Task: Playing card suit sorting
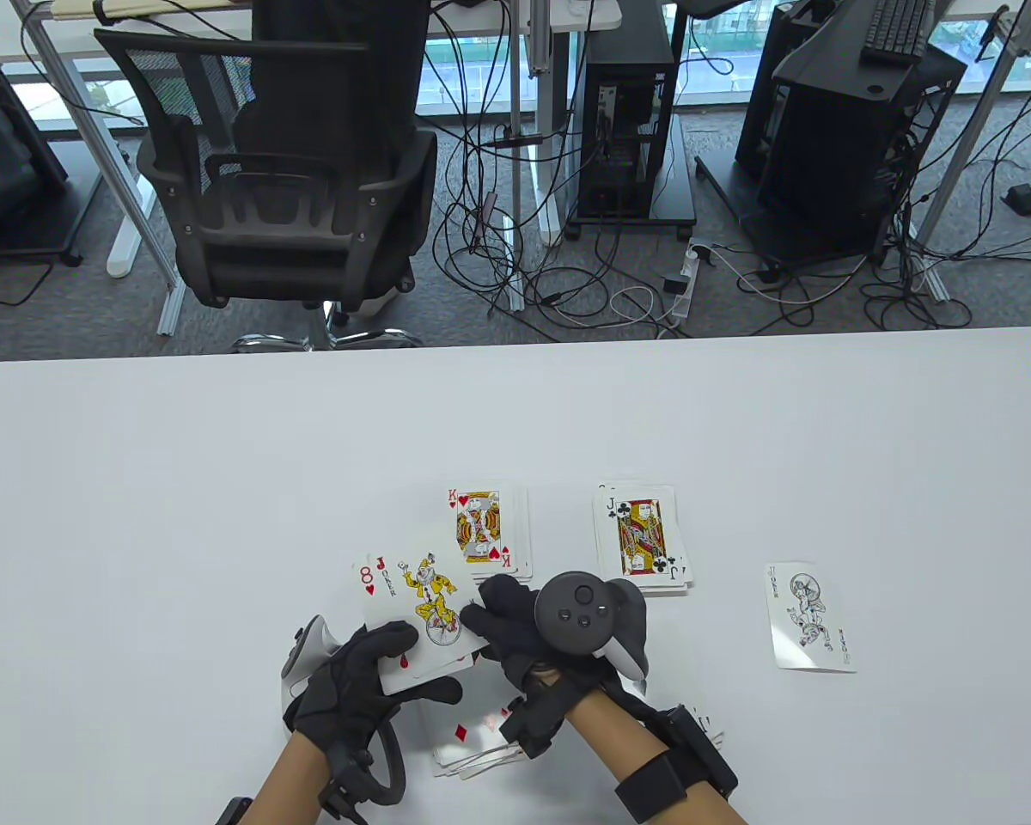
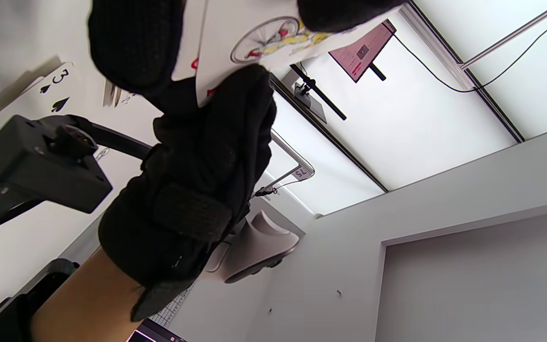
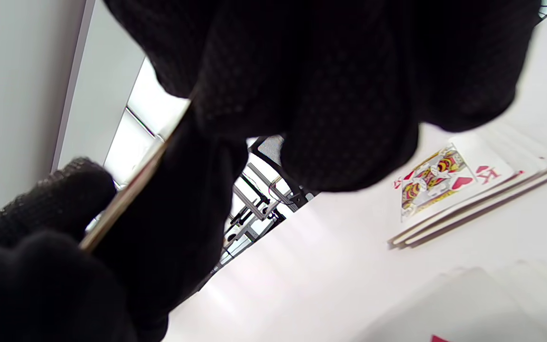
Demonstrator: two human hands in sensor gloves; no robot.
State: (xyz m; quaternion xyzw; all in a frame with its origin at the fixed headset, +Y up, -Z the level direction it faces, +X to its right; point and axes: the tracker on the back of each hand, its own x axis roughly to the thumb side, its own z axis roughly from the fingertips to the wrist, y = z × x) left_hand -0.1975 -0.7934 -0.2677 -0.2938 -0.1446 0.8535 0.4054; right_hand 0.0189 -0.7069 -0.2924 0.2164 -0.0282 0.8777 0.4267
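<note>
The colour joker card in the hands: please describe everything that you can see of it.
The colour joker card is white and shows a yellow jester on a wheel, with JOKER in red at its corner. It is face up, tilted, above the table. It lies over an 8 of hearts. The left hand holds both cards from below, and the right hand pinches its right edge.

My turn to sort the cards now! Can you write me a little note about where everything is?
Left hand holds the colour joker fanned over an 8 of hearts. Right hand pinches the joker's right edge.
Done: hearts pile, king on top; clubs pile, jack on top; black-and-white joker lying alone at the right.
Left: place the joker and the 8, then sort the loose cards under the hands.
</note>
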